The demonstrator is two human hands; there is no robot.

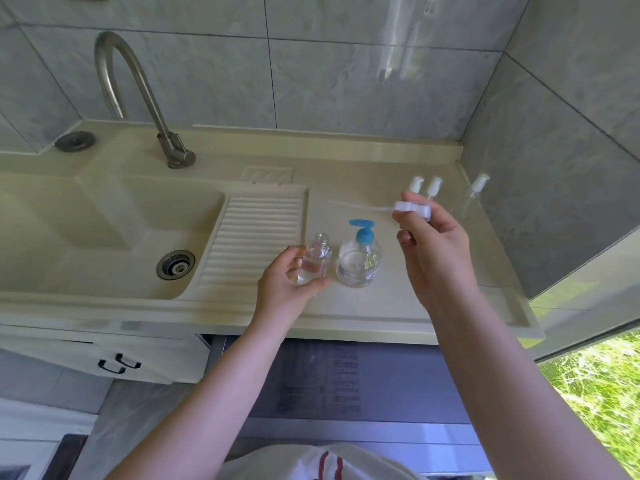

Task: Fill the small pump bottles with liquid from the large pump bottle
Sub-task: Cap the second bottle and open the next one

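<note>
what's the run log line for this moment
left hand: holds small open bottle | right hand: holds white pump head, tube out | large pump bottle: upright on counter

Both bare forearms are stretched forward, the left hand curled low around a small clear glass bottle, the right hand raised higher, its fingertips pinched on a white plastic pump head.

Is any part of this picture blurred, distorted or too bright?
Head view: wide-angle lens bends the counter edge and wall tiles; the white pump head in the right hand is slightly motion-blurred; grass at lower right is overexposed; glare streaks the back wall.
</note>
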